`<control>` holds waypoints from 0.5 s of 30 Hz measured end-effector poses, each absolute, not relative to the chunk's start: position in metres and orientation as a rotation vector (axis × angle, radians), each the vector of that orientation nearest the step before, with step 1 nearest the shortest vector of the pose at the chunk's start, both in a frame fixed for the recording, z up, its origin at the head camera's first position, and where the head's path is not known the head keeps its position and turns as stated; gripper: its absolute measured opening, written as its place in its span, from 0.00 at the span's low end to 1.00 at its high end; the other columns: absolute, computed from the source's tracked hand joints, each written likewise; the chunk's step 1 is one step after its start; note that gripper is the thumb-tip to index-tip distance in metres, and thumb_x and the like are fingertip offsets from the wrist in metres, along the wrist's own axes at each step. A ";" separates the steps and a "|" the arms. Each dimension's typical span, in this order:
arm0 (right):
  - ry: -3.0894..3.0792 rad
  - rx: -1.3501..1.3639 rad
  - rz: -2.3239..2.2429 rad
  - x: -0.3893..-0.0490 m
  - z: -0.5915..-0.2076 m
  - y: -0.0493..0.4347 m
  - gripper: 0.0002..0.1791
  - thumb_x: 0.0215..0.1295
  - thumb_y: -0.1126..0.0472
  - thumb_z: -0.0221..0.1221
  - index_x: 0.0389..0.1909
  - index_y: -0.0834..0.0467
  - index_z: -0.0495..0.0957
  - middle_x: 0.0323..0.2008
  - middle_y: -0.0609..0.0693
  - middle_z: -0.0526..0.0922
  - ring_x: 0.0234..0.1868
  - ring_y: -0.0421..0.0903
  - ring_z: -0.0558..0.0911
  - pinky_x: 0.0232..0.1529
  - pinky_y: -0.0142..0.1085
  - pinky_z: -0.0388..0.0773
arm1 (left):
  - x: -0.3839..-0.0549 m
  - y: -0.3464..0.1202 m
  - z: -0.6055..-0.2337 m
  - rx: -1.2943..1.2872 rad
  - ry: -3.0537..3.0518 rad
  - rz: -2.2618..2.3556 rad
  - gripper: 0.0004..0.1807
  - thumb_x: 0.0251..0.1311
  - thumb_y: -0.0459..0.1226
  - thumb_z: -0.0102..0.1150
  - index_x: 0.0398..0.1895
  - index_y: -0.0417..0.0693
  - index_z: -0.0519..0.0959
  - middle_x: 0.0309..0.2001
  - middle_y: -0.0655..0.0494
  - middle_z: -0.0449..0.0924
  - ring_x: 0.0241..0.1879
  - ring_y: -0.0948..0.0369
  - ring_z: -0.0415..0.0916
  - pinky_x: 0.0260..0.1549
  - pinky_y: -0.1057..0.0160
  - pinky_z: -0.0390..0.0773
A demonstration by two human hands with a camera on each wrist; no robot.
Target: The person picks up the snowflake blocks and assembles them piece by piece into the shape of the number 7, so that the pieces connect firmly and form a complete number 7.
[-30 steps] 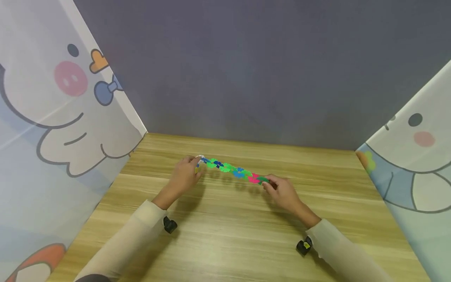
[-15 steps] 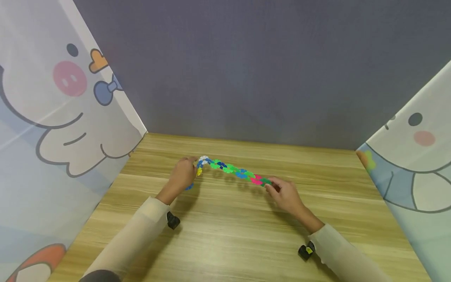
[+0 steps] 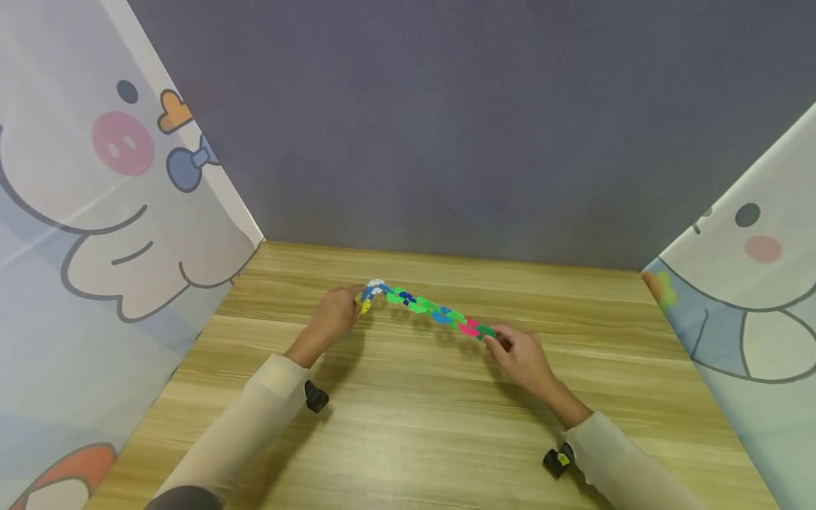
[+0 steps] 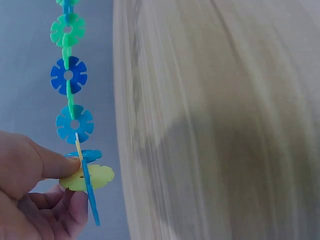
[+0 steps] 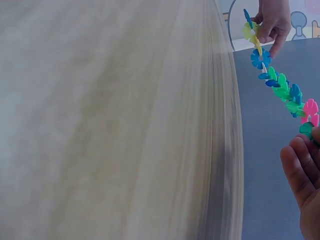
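A chain of interlocking snowflake discs (image 3: 419,305) stretches between my two hands above the table. It runs from yellow, blue and white discs on the left through greens and blues to pink and dark green on the right. My left hand (image 3: 334,312) pinches the yellow disc (image 4: 102,175) near the left end between thumb and fingers. A blue disc (image 4: 91,200) standing edge-on is slotted into that yellow one. At the other end, my right hand (image 3: 523,358) pinches the dark green disc (image 5: 306,129), partly covering it. The chain bends at the white disc (image 3: 375,287).
The wood-grain table (image 3: 408,425) lies under both hands and carries their shadows. A grey panel (image 3: 433,142) rises behind it. Cartoon-printed panels (image 3: 127,234) flank both sides. Black camera mounts (image 3: 316,397) sit at both wrists.
My left hand has slid from beside the white disc to the yellow one, so the white disc now shows fully. The chain and right hand have shifted slightly right.
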State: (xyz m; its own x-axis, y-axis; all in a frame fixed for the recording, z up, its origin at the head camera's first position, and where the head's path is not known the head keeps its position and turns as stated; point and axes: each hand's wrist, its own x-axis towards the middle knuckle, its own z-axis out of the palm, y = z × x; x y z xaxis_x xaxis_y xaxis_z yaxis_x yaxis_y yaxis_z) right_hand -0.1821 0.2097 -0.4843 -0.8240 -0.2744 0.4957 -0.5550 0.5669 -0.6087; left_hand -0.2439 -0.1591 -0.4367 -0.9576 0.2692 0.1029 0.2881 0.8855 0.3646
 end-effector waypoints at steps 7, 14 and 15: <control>-2.512 0.749 0.998 -0.170 -0.480 0.210 0.04 0.62 0.70 0.67 0.37 0.61 0.83 0.21 0.42 0.81 0.20 0.26 0.72 0.18 0.23 0.73 | -0.263 -0.151 -0.432 -0.454 -3.001 -0.550 0.24 0.69 0.27 0.58 0.68 0.45 0.76 0.45 0.37 0.83 0.28 0.56 0.71 0.22 0.64 0.73; -2.575 0.904 0.802 -0.148 -0.477 0.201 0.09 0.57 0.65 0.73 0.37 0.58 0.83 0.22 0.41 0.83 0.23 0.26 0.76 0.23 0.21 0.75 | -0.285 -0.139 -0.430 -0.537 -2.987 -0.455 0.25 0.69 0.28 0.59 0.68 0.51 0.77 0.45 0.41 0.83 0.34 0.55 0.77 0.28 0.63 0.77; -2.571 0.932 0.786 -0.146 -0.476 0.200 0.10 0.56 0.65 0.74 0.36 0.57 0.83 0.22 0.41 0.83 0.23 0.27 0.76 0.23 0.20 0.75 | -0.288 -0.137 -0.431 -0.550 -2.984 -0.441 0.25 0.69 0.29 0.60 0.67 0.52 0.78 0.46 0.42 0.84 0.36 0.54 0.79 0.30 0.62 0.79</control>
